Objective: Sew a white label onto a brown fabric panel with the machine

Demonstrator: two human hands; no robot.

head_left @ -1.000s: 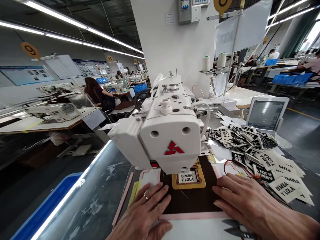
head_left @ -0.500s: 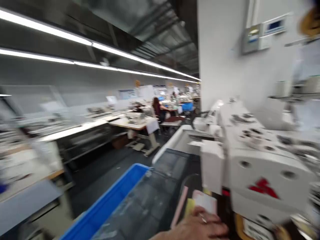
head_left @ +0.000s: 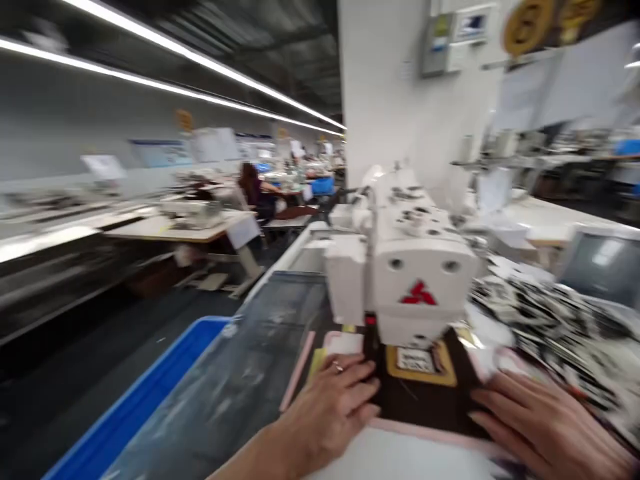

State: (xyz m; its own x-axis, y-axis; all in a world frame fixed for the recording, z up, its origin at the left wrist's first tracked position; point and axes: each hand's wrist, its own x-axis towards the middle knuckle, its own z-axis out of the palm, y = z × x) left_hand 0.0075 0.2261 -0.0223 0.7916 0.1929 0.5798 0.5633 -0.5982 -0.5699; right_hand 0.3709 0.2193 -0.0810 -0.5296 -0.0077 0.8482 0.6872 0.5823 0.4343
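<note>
My left hand [head_left: 335, 403] lies flat with fingers stretched forward, a ring on one finger. It rests on the left part of a dark brown piece [head_left: 425, 403] under the head of a white sewing machine [head_left: 423, 267] with a red three-part logo. My right hand [head_left: 537, 417] lies on the right side of the piece, fingers extended, slightly blurred. Between the hands, a tan frame [head_left: 445, 373] surrounds a white label [head_left: 415, 360] with dark lettering. A pink-edged border [head_left: 430, 430] runs along the front. What lies beneath both palms is hidden.
A blue tray [head_left: 150, 393] and a clear sheet [head_left: 255, 340] lie to the left. Many black-and-white pieces [head_left: 540, 320] are heaped at the right, near a dark screen [head_left: 603, 267]. Another person [head_left: 257, 190] sits at a distant table.
The view has swung to the right, bringing the machine toward the middle. My right hand has come into view; my left hand still lies on the left side of the work.
</note>
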